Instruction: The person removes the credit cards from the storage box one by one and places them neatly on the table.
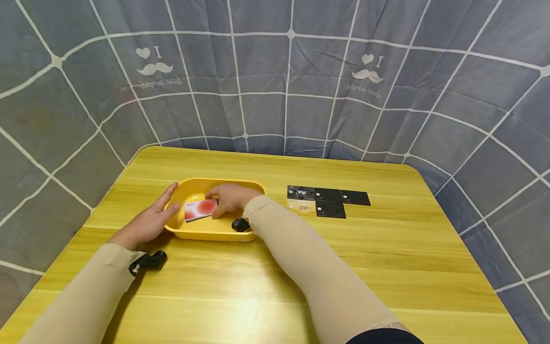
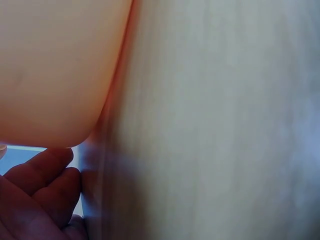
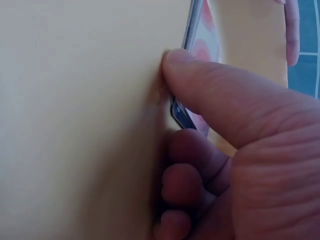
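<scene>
A yellow plastic tub [image 1: 215,235] sits on the table. Inside it, a small stack of cards [image 1: 200,209] shows a white top card with red circles and a dark card beneath. My right hand [image 1: 232,197] reaches into the tub and grips the right end of the stack between thumb and fingers. The right wrist view shows the thumb [image 3: 200,82] at the edge of the cards, with the other fingers curled close to the tub floor. At the tub's left end, my left hand [image 1: 148,222] touches the rim with its fingers extended.
Right of the tub, several black cards [image 1: 330,209] and one gold card [image 1: 301,206] lie edge to edge on the wooden table [image 1: 386,267]. A grey checked curtain [image 1: 266,67] hangs behind the table. Small black devices [image 1: 150,260] sit at both wrists.
</scene>
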Demonstrator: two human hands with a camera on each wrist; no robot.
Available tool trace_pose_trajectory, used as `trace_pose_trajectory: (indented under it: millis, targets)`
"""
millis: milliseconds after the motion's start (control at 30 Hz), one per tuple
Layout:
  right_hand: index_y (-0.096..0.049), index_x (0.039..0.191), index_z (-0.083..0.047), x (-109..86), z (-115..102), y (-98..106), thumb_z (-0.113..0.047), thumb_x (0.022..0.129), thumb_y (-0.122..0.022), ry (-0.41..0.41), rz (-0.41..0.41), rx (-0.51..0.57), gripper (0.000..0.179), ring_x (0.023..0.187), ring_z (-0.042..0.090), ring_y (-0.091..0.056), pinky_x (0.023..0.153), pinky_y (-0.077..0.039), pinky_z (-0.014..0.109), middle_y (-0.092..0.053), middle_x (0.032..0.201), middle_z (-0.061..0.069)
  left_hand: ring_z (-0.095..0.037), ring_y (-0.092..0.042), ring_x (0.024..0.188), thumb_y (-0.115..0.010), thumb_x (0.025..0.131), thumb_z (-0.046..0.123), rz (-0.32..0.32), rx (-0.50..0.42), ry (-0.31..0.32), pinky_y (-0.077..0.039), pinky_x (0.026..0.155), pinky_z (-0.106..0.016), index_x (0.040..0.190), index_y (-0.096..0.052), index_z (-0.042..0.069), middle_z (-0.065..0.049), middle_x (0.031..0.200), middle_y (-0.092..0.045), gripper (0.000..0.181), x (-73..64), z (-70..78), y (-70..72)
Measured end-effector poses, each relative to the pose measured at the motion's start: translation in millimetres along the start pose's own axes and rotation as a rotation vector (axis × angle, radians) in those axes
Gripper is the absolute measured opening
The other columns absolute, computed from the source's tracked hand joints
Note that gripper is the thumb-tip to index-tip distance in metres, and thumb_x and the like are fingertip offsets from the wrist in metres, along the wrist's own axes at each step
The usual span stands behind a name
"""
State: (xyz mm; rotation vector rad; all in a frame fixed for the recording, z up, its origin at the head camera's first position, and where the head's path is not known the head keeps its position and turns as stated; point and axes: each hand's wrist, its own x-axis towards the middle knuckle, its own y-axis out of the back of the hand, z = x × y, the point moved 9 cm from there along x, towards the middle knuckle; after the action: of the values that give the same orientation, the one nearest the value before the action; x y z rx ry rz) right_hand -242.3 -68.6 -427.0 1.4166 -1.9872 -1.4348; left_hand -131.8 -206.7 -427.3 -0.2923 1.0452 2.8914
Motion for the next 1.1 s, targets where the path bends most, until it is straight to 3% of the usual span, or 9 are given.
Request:
trace_pose_trajectory:
  millis: [333,1100]
  targets:
    - [-0.06,0.15,-0.021,6.2,3,2,-0.033,0.093,-0.082,-0.005,0.008,0.004,0.062,0.123,0.014,-0.056,0.114,-0.043,0.025,-0.062,0.146,-0.003,-0.062,-0.006,0.156,-0.038,0.113,0.051,-0.003,0.027,0.011,-0.009,0.118,-0.083,0.169,0.012,0.036,-0.024,0.176,0.002,0.076,4.1,-0.4,2.9]
    - [-0.063,0.148,-0.023,17.7,10,8,-0.028,0.093,-0.077,-0.01,0.028,0.038,0.057,0.113,0.014,-0.056,0.106,-0.045,0.022,-0.064,0.145,-0.005,-0.063,-0.007,0.155,-0.037,0.114,0.047,-0.016,0.02,0.01,-0.01,0.118,-0.083,0.169,0.011,0.033,-0.027,0.175,0.001,0.075,13.4,0.4,12.7]
